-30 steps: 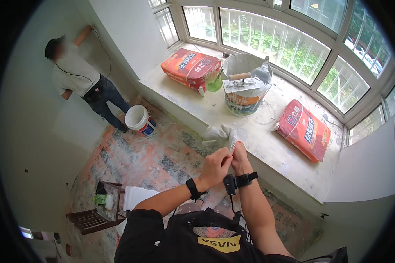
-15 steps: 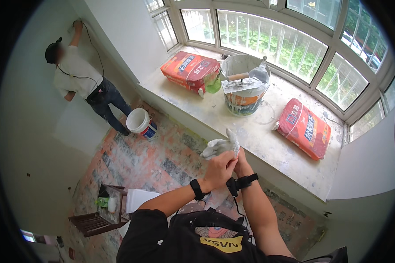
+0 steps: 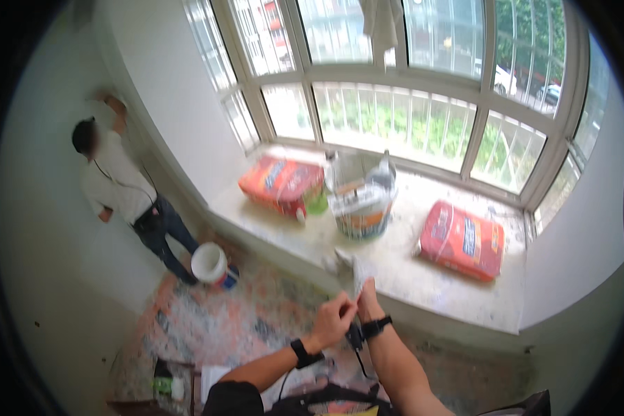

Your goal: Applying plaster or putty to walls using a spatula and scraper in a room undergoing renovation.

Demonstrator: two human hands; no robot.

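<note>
A whitish work glove [image 3: 362,269] covers the front of my right hand [image 3: 369,297], leaving its wrist side bare. The gloved fingers are blurred but look stretched out and apart, with a greyish part of the glove standing off to the left. Close against the right hand, my left hand [image 3: 335,320] has its fingers pinched together at the glove's cuff. Both hands are in the air in front of the window ledge [image 3: 312,243]. Each wrist wears a black band, and a cable hangs from the right one.
On the ledge are two red bags [image 3: 282,184] [image 3: 462,241] and, between them, a bucket [image 3: 362,223] with a trowel [image 3: 357,197] across it. At the left, a person [image 3: 128,184] reaches up the wall beside a white bucket [image 3: 209,262]. A chair [image 3: 177,371] is at lower left.
The view has tilted up, so the ledge and my hands appear lower. My left hand stays at the glove on my right hand. The other person's raised arm has shifted on the wall.
</note>
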